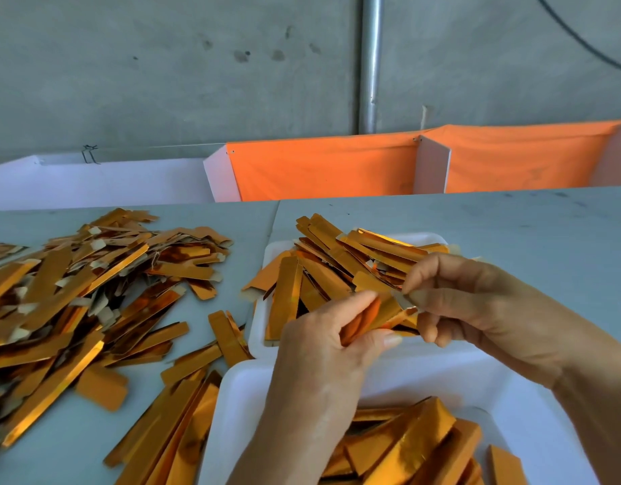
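A gold foil card strip is held between both hands above the white trays. My left hand grips its near end, fingers curled round it. At the strip's far end my right hand pinches a small pale tab with thumb and fingertips. Much of the strip is hidden by my fingers.
A far white foam tray holds several flat gold strips. A near white tray holds several folded gold pieces. A large loose pile of strips covers the grey table on the left. Orange cloth dividers stand behind the table.
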The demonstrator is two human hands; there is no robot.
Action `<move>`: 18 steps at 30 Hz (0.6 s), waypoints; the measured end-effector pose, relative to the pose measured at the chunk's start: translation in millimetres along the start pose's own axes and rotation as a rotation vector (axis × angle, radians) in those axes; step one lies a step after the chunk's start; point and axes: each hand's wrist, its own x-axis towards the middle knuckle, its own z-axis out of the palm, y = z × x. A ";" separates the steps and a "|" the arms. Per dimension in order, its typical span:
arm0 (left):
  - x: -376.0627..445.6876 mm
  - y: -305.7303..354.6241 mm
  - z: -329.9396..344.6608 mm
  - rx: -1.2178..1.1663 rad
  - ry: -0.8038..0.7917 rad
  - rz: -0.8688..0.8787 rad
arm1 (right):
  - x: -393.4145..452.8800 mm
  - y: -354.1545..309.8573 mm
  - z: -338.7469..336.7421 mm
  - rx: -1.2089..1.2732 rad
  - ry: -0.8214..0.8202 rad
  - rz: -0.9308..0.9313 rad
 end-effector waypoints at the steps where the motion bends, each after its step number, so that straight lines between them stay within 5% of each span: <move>1: 0.4 -0.4 -0.3 -0.010 -0.006 0.001 | -0.7 -0.6 -0.5 -0.022 -0.020 -0.005; 6: 0.9 -1.5 -1.6 -0.031 -0.048 0.000 | -4.2 -3.1 -0.9 -0.027 -0.144 0.027; 18: -0.5 -0.8 -3.4 0.057 -0.095 0.093 | -2.8 -0.2 2.6 -0.036 -0.136 0.033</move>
